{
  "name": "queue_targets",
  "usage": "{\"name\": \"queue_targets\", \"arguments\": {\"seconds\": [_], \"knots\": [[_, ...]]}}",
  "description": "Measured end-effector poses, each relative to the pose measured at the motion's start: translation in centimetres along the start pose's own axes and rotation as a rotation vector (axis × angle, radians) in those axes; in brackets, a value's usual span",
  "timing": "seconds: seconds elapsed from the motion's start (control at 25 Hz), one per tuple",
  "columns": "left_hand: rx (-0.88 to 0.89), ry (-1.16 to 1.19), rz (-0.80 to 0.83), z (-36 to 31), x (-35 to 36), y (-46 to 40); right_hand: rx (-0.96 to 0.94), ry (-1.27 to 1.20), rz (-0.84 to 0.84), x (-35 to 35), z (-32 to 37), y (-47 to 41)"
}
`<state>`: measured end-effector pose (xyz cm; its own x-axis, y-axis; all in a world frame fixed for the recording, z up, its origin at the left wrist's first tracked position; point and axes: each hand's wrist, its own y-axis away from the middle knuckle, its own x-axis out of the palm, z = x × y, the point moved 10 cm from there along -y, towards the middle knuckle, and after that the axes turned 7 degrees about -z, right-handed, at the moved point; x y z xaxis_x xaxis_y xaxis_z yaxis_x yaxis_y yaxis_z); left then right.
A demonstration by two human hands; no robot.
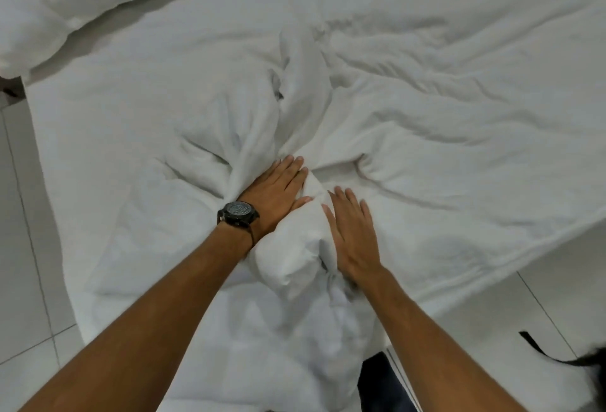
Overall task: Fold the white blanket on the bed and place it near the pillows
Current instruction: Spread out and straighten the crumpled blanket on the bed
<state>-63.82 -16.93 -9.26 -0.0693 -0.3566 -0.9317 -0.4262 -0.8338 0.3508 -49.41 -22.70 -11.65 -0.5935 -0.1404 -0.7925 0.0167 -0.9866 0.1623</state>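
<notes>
The white blanket [410,136] lies crumpled across the bed, bunched into thick folds at the middle and spread out flat to the right. My left hand [273,190], with a black watch on the wrist, lies flat with fingers together, pressed against the left side of a raised fold [288,247]. My right hand [352,237] rests flat with spread fingers on the right side of the same fold. Neither hand grips the fabric. White pillows [65,1] lie at the top left.
The white bed sheet [98,149] shows at the left of the blanket. Light tiled floor [23,214] borders the bed on the left and at the lower right. A dark strap [541,349] lies on the floor at the lower right.
</notes>
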Motion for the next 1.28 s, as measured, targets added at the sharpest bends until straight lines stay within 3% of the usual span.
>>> {"name": "queue_targets", "arguments": {"seconds": [0.16,0.4,0.52,0.6,0.68,1.0,1.12,1.28], "knots": [[0.089,0.029,-0.123,2.2,1.0,4.5,0.085,-0.068,-0.072,-0.2,4.7,3.2],[0.182,0.167,-0.249,8.1,3.4,13.1,0.224,0.1,-0.254,2.7,12.5,8.5],[0.008,0.709,-0.313,11.4,2.2,15.4,0.251,0.153,-0.272,3.2,13.9,10.0],[-0.105,0.897,-0.406,13.2,0.7,16.2,0.262,0.161,-0.262,3.7,15.0,10.7],[-0.181,0.896,-0.472,14.5,-0.6,16.5,0.264,0.154,-0.208,5.2,16.2,11.1],[-0.388,0.709,-0.379,15.9,-3.2,15.6,0.232,-0.051,-0.03,9.9,21.7,12.9],[-0.377,0.691,-0.218,16.4,-2.3,15.5,0.206,-0.131,0.021,12.8,25.9,13.8],[-0.287,0.654,-0.171,20.7,-2.1,16.0,0.146,-0.089,0.105,19.4,35.1,13.5]]}}
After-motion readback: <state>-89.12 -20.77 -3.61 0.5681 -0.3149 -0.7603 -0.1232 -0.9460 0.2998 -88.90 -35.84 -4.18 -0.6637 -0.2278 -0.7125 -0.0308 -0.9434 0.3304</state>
